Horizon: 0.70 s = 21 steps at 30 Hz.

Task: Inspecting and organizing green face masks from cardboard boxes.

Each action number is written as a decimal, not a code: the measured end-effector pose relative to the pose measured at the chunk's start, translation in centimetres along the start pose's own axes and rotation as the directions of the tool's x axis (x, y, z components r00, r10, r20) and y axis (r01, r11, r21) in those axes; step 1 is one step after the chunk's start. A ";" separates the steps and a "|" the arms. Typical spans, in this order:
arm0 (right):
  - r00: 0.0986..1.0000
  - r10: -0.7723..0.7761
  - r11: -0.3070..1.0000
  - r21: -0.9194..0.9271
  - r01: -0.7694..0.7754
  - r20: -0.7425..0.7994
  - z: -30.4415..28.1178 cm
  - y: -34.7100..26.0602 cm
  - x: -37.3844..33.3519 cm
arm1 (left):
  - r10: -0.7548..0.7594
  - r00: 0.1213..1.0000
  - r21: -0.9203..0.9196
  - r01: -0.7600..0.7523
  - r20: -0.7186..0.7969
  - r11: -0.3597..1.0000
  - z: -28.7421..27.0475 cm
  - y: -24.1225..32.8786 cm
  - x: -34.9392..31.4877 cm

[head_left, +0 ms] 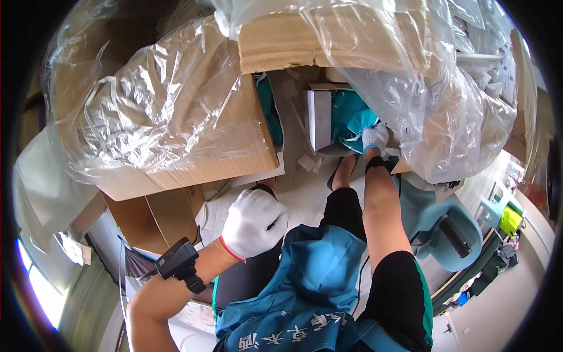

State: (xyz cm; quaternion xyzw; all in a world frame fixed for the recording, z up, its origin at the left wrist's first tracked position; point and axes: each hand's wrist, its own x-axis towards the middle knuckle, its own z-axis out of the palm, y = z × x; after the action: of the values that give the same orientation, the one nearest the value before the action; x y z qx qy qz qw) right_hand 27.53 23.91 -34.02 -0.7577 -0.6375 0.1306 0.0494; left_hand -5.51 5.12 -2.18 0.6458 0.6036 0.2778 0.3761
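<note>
My left hand (253, 222), in a white glove with a red cuff, is closed and rests on my knee next to a white sheet; nothing shows in its grip. A black device is strapped to that wrist. My right hand (375, 137), also in a white glove, reaches down into a small open cardboard box (319, 117) on the floor and grasps a teal plastic-wrapped packet (350, 119) inside it. A black band sits on the right wrist.
Large cardboard boxes (193, 146) lined with clear plastic bags (146, 105) stand at left and across the top. Another bag (446, 117) full of white items bulges at right. A light blue chair (446, 229) is by my right leg.
</note>
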 end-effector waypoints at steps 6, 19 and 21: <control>0.988 0.085 0.995 0.065 -0.077 -0.127 -0.1 0.4 -1.1 | -0.022 1.000 0.034 0.022 -0.005 0.999 0.7 0.5 0.3; 0.872 0.476 0.432 0.833 -0.344 0.114 -20.6 0.3 -15.1 | 0.165 0.972 0.151 -0.141 -0.167 0.978 2.0 3.4 -1.0; 0.923 0.320 0.181 0.943 -0.280 0.213 -24.2 -0.2 -18.4 | 0.182 0.966 0.195 -0.146 -0.182 0.970 2.1 3.7 -1.6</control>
State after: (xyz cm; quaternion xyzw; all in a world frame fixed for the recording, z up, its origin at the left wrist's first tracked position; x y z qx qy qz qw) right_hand 30.89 8.16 -8.21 -0.6787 -0.2613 0.4860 0.4846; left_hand -1.94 3.30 -0.18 0.6940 0.6051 0.3153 0.2297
